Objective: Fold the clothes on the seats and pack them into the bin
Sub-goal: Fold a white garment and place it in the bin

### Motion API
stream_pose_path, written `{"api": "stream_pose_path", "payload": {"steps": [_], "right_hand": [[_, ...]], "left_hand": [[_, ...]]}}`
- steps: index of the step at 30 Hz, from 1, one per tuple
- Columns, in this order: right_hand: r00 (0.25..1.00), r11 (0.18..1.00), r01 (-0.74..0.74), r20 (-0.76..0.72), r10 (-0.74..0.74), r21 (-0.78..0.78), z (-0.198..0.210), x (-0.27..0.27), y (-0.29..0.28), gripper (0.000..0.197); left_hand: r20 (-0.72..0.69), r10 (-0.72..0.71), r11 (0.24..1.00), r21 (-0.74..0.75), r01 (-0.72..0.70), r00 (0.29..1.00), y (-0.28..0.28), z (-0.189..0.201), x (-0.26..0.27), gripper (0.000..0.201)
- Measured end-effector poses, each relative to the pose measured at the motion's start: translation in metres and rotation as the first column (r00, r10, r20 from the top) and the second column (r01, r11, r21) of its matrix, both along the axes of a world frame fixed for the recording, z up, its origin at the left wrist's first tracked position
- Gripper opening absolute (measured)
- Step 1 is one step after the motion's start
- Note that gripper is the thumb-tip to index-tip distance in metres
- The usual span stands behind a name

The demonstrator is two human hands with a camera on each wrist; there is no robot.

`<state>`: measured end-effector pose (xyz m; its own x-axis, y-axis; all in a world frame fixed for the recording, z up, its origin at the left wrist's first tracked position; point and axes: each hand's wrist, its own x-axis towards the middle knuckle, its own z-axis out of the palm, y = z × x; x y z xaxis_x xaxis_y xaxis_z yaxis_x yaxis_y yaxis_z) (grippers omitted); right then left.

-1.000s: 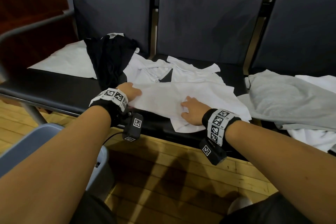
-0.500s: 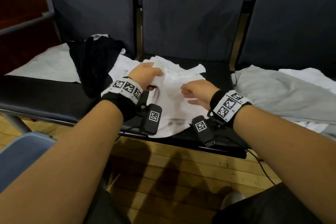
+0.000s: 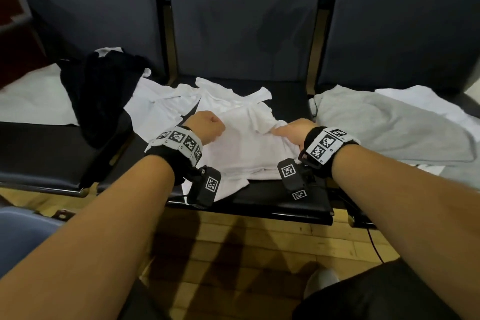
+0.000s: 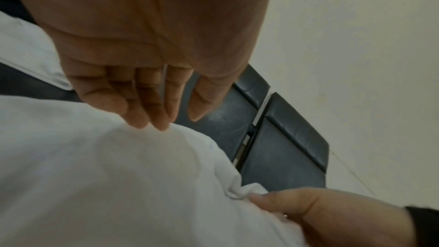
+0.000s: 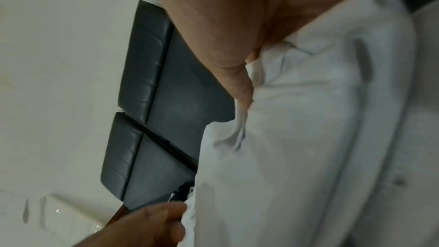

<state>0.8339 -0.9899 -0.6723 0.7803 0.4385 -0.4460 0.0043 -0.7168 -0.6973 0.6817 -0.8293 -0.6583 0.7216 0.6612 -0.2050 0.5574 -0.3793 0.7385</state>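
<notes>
The left hand [image 3: 206,126], fingers loosely curled, touches the white shirt [image 3: 244,148]; the right hand [image 3: 293,130] apparently pinches its edge.

Dim indoor light, soft shadows on the floor [image 3: 233,247]; wrist views blurred, edges bent by wide lens.

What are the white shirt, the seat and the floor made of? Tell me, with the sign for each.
White shirt: thin, soft woven or knit cloth, likely cotton; matte, and it creases and bunches where the right hand grips it.
Seat: dark padded cover, probably leather or vinyl; a smooth, faint sheen with stitched panels.
Floor: wooden boards, with visible plank seams and a light gloss.
</notes>
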Motion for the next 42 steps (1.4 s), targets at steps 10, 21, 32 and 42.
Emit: {"api": "stream_pose_path", "payload": {"steps": [10,21,32,42], "right_hand": [[0.995,1.000,0.015,0.100,-0.013,-0.016,-0.006,0.007,-0.010,0.043],[0.710,0.878,-0.364,0.518,0.477,-0.311,-0.022,-0.002,0.014,0.051],[0.968,0.927,0.251,-0.075,-0.239,0.280,-0.008,0.040,0.015,0.018],[0.997,0.999,0.034,0.063,-0.033,-0.009,-0.011,0.039,0.018,0.036]], "left_hand": [[-0.187,0.156,0.987,0.002,-0.159,0.970,0.009,-0.020,0.016,0.061],[-0.238,0.135,0.990,-0.003,-0.140,0.962,0.022,-0.031,0.021,0.065],[0.005,0.180,0.870,-0.467,-0.157,0.984,0.045,-0.056,0.026,0.087],[-0.004,0.308,0.830,-0.487,-0.271,0.951,0.051,-0.063,0.041,0.103]]}}
